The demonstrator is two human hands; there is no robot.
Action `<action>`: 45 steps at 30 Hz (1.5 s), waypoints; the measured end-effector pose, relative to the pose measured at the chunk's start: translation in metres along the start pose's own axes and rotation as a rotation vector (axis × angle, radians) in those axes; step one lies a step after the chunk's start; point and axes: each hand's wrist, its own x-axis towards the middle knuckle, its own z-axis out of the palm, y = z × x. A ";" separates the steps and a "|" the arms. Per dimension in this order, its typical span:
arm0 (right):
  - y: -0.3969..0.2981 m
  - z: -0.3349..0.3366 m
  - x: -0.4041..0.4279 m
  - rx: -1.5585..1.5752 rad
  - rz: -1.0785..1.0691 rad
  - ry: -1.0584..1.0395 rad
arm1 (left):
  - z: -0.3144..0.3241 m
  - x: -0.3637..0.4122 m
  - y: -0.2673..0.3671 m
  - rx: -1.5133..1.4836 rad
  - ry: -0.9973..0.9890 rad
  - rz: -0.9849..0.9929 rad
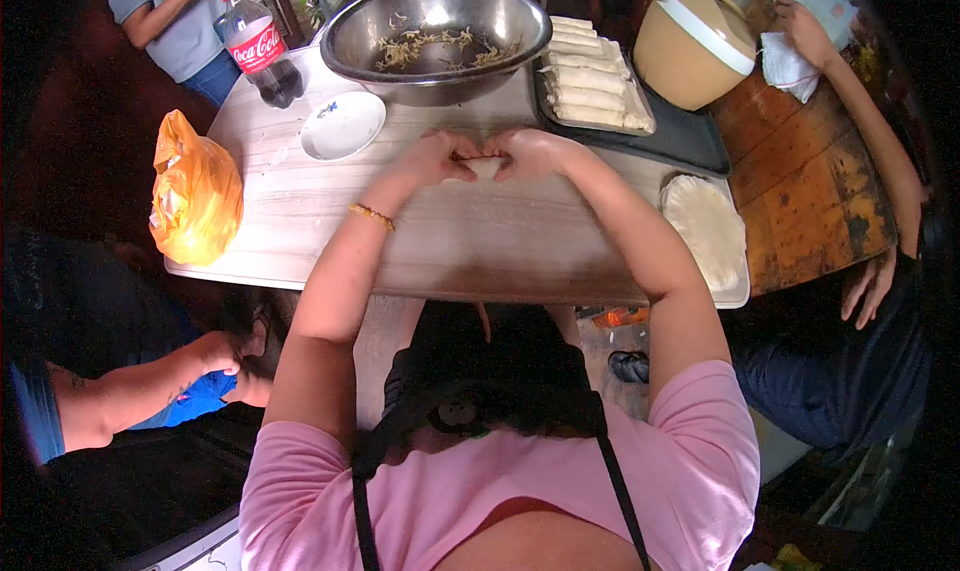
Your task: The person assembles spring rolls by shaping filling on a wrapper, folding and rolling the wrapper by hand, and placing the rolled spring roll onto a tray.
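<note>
Close together at the middle of the table (480,248), my left hand (442,157) and my right hand (529,153) both hold a small pale wrapped roll (484,167) between their fingertips. Just beyond them stands a large steel bowl (442,87) with shredded filling (431,46) inside. A tray of pale uncooked rolls (589,83) lies to the right of the bowl, on a larger dark tray (675,147). A stack of round wrappers (705,230) rests near the table's right edge. Left of my hands is a white oval dish (343,126).
An orange plastic bag (196,196) and a cola bottle (262,50) stand on the left. A tan lidded cooler (686,46) is at the back right, by a worn wooden table (810,188). People are on both sides; one person's hand (802,31) is near a white cloth (790,68).
</note>
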 end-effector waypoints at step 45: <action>0.000 0.072 0.015 -0.543 0.166 0.619 | 0.035 0.022 0.016 0.773 -0.045 -0.372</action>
